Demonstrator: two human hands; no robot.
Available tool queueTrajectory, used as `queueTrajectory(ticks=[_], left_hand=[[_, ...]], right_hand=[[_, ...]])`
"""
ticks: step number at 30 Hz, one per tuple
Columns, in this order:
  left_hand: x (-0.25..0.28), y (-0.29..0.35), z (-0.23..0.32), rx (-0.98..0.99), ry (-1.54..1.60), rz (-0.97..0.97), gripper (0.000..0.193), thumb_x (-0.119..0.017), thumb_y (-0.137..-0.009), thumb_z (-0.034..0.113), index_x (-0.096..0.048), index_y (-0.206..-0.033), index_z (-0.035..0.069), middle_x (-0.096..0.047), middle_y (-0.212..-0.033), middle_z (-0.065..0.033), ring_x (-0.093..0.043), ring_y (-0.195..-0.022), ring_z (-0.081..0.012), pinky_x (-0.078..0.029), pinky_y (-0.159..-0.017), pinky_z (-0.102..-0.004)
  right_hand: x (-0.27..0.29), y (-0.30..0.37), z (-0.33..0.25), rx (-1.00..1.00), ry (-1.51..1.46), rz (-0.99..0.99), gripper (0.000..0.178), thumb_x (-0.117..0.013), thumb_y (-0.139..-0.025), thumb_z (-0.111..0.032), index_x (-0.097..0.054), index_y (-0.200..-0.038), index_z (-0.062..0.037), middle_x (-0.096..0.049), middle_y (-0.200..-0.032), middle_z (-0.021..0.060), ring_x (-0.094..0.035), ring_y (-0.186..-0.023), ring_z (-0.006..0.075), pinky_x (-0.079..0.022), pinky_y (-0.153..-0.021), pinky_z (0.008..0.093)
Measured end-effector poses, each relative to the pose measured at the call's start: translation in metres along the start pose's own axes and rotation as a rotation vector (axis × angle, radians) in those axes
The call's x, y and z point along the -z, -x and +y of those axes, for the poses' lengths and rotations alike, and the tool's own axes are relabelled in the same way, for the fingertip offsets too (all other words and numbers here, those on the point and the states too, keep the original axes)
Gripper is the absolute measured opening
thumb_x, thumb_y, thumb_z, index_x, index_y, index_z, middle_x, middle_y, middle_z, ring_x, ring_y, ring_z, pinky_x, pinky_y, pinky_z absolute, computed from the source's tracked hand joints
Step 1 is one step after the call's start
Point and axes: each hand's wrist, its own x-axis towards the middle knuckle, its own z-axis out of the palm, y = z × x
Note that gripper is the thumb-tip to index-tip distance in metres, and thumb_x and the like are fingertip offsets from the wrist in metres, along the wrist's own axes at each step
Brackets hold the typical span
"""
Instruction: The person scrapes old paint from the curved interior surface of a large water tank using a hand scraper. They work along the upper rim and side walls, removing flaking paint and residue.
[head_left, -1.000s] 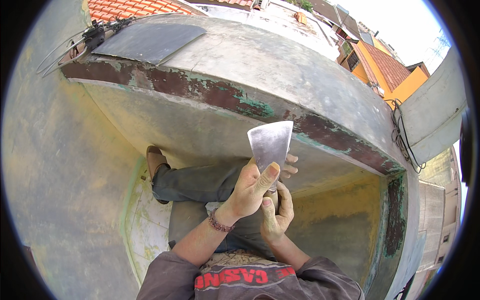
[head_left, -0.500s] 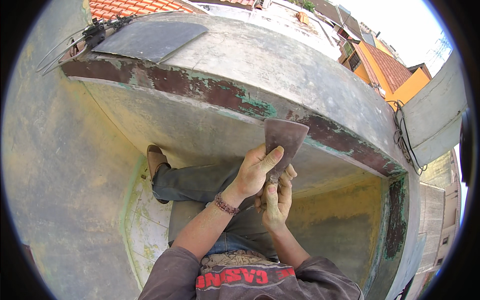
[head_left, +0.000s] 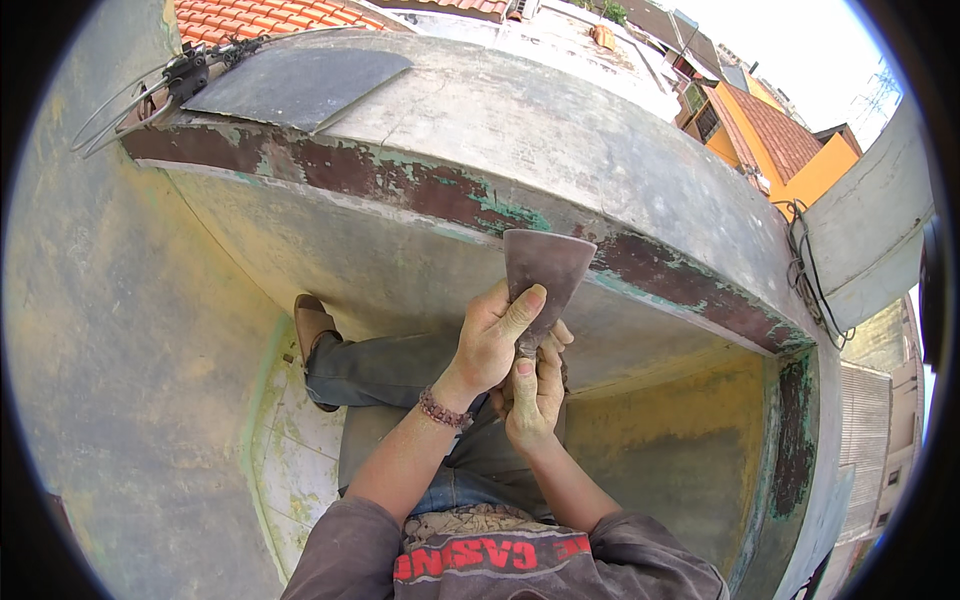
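Observation:
A wide-bladed scraper (head_left: 550,265) is held up in front of me, its flat, dusty blade pointing away toward the wall ledge. My left hand (head_left: 492,335) grips the lower blade, thumb lying across its face. Below it, my right hand (head_left: 537,392) is closed round the handle, which the fingers mostly hide. Both hands are coated in pale dust. Just beyond the blade edge, a ledge band (head_left: 420,190) carries flaking dark brown paint with green patches. From this angle I cannot tell whether the blade touches it.
A dark sheet (head_left: 300,82) lies on the ledge top at the far left, beside a bracket with cables (head_left: 188,72). Black cables (head_left: 803,265) hang at the right. My shoe (head_left: 314,325) stands by the wall, above dirty floor tiles (head_left: 300,440). Rooftops and houses lie beyond the ledge.
Both hands and the scraper have shifted slightly left, and the blade has moved a little farther away. The grip looks the same.

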Motion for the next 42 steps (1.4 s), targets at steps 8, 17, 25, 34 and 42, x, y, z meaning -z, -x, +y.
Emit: queueTrajectory(ticks=[8, 17, 25, 34, 42], left_hand=[[0.004, -0.004, -0.002, -0.039, -0.037, 0.044, 0.031, -0.054, -0.098, 0.032, -0.06, -0.096, 0.001, -0.067, -0.074, -0.0093, -0.062, -0.058, -0.0115, -0.049, -0.053, -0.0243], [-0.001, 0.0, -0.002, -0.064, -0.052, 0.081, 0.032, -0.054, -0.099, 0.032, -0.059, -0.096, 0.001, -0.067, -0.073, -0.0091, -0.062, -0.058, -0.0115, -0.049, -0.053, -0.0241], [0.012, 0.003, -0.008, -0.052, 0.004, 0.106, 0.032, -0.055, -0.098, 0.031, -0.057, -0.097, -0.001, -0.066, -0.073, -0.0102, -0.063, -0.06, -0.0136, -0.05, -0.054, -0.0261], [0.019, -0.004, -0.011, -0.058, -0.03, 0.074, 0.029, -0.052, -0.099, 0.028, -0.057, -0.097, -0.001, -0.067, -0.075, -0.011, -0.065, -0.063, -0.0172, -0.052, -0.057, -0.0284], [-0.004, 0.005, -0.014, 0.061, 0.026, -0.065, 0.034, -0.052, -0.099, 0.035, -0.056, -0.096, 0.002, -0.065, -0.072, -0.0072, -0.062, -0.062, -0.0127, -0.05, -0.057, -0.0255]], right_hand=[[0.006, -0.008, 0.029, 0.017, 0.106, 0.007, 0.048, -0.045, -0.101, -0.032, -0.027, -0.139, -0.0069, -0.051, -0.079, -0.0011, -0.041, -0.047, 0.0027, -0.032, -0.04, 0.0173], [0.01, 0.0, 0.026, -0.013, 0.035, 0.008, 0.047, -0.044, -0.102, -0.02, -0.032, -0.14, 0.0052, -0.054, -0.115, 0.0087, -0.051, -0.097, 0.0108, -0.043, -0.084, 0.025], [0.007, -0.007, 0.035, 0.129, 0.244, -0.002, 0.044, -0.045, -0.101, -0.015, -0.036, -0.138, 0.0081, -0.05, -0.131, 0.0108, -0.047, -0.115, 0.0166, -0.036, -0.101, 0.0296], [0.003, -0.015, 0.03, 0.095, 0.219, -0.009, 0.045, -0.045, -0.101, -0.013, -0.034, -0.138, 0.0102, -0.044, -0.135, 0.0115, -0.041, -0.121, 0.0168, -0.032, -0.103, 0.0294], [0.01, 0.012, 0.021, 0.149, 0.14, 0.1, 0.041, -0.043, -0.1, -0.009, -0.038, -0.135, 0.0111, -0.046, -0.136, 0.0147, -0.046, -0.12, 0.0191, -0.036, -0.102, 0.0315]])
